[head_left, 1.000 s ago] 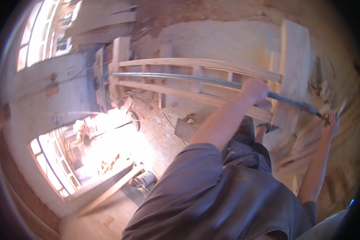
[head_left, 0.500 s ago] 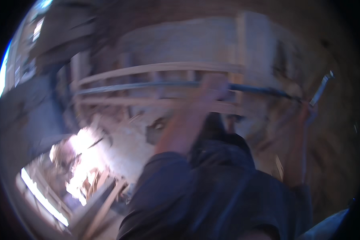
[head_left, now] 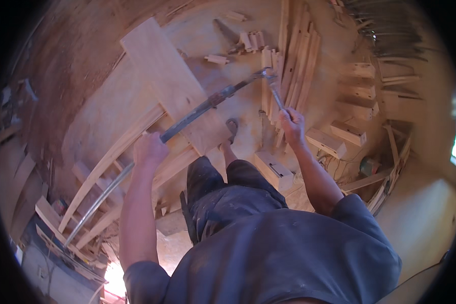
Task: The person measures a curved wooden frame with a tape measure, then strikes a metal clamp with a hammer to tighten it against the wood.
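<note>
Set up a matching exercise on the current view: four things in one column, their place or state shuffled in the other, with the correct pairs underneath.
Column one:
1. Wide pale board
2. Left hand
3. Long wooden strips
4. Right hand

Column two:
A. Closed around the long metal bar
B. Lying side by side on the floor
C. Closed around a slim tool
D. Crossed by the long metal bar, which passes above it

Right pairs: 1-D, 2-A, 3-B, 4-C
</note>
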Motion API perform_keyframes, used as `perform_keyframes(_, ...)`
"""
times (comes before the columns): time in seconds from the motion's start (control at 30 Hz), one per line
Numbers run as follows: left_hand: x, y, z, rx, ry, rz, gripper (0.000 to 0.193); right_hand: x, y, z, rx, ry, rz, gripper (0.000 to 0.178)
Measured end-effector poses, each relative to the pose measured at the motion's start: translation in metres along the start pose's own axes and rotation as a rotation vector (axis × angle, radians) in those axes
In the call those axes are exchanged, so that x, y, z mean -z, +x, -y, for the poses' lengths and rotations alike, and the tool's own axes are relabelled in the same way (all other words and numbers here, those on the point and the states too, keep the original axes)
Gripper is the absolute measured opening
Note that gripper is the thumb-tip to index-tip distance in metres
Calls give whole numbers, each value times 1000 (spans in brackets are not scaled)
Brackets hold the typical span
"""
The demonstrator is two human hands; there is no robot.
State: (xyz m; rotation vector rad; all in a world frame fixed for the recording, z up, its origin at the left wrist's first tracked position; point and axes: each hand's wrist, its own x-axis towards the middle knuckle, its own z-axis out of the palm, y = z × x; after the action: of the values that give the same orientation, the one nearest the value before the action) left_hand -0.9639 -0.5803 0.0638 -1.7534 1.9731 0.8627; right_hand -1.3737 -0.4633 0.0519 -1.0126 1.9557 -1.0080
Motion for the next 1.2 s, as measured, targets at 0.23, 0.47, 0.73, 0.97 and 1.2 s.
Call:
perform_keyframes(0.23, 5, 1, -13, -34, 17, -19, 29, 13, 12, -20, -106, -255, 86, 33)
perform_keyframes(0.47, -6, 0, -7, -45, 59, -125, 24, 56, -26, 35, -194, -448, 146, 21)
perform_keyframes(0.73, -6, -4, -11, -90, 62, -187, 16, 46, 5, 170, 184, -350, -141, 15)
perform_keyframes(0.97, -5, -2, -9, -22, 27, -128, 18, -12, 111, 241, 688, -700, -49, 10)
perform_keyframes(1.2, -1, 1, -18, 55, 4, -101, 21, -96, 243, 251, 840, -547, 194, 20)
